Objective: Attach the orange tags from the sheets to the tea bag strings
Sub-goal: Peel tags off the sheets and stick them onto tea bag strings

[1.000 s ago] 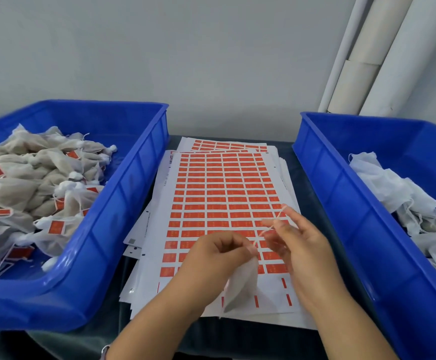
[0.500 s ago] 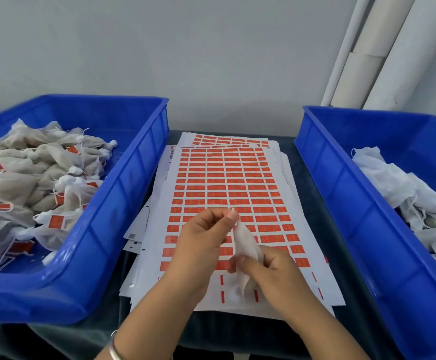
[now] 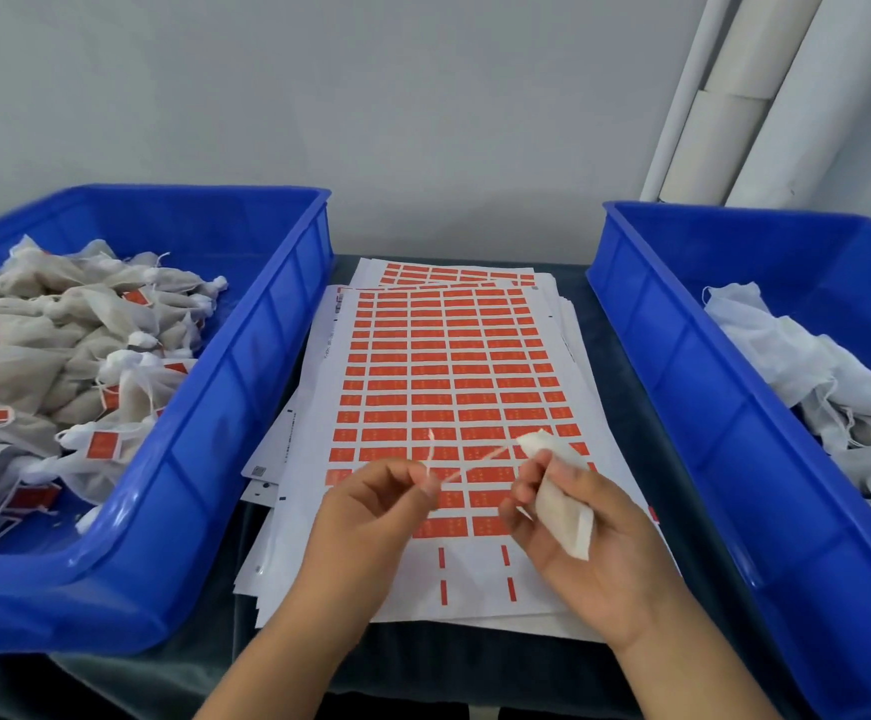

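Note:
A stack of white sheets covered with rows of orange tags lies in the middle of the table. Above its near end, my right hand grips a white tea bag. The bag's thin string runs left from it, stretched out to my left hand, which pinches the string's end between thumb and fingers. A short loose end sticks up above that pinch. No tag is on this string.
A blue bin on the left holds several tea bags with orange tags. A second blue bin on the right holds untagged white tea bags. White pipes stand at the back right against the wall.
The tea bag has passed from my left hand to my right hand. My hands have drawn apart and the string is now pulled out straight between them.

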